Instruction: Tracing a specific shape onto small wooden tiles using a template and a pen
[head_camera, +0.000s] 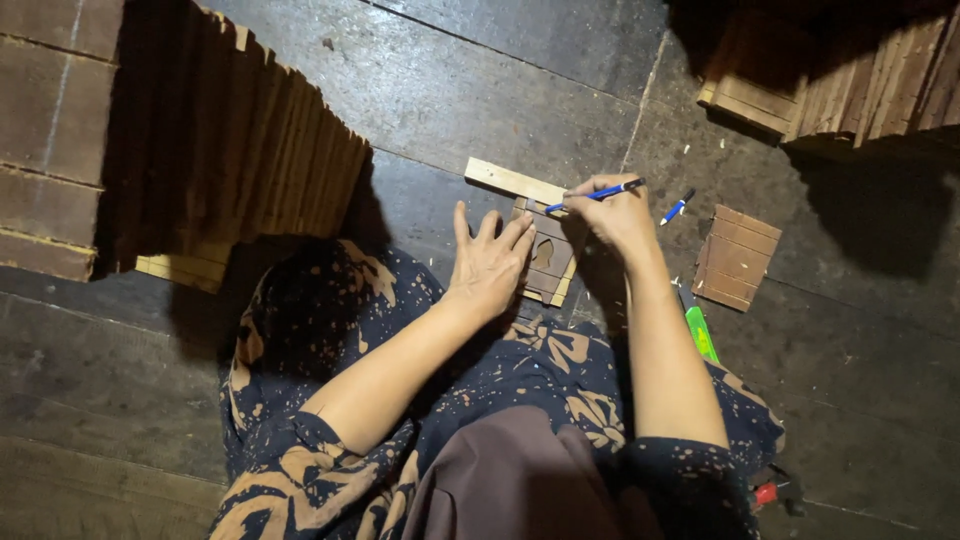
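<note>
a: where were the hands at that moment?

b: both were low over the dark plank floor (480, 90), in front of the person's patterned lap. the left hand (490, 262) lay flat, fingers spread and open, pressing down on a small wooden template (549, 262) with a cut-out shape in it. it gripped nothing, it only held the piece down.

a: and the right?

b: the right hand (617, 215) was closed around a blue pen (598, 195), pinched between thumb and fingers, with the tip resting at the upper edge of the template.

a: what was under the template?

b: a pale wooden strip (512, 181) stuck out from beneath it toward the upper left. whether the two pieces were joined, i could not tell.

a: anything else close by?

b: a second blue pen (677, 208) lay on the floor just right of the right hand. past it sat a small stack of brown wooden slats (737, 257). a green-handled tool (700, 331) lay beside the right forearm. a long fanned row of wooden pieces (250, 150) leaned at the upper left, and another pile of wood (850, 80) stood at the upper right, mostly in shadow.
</note>
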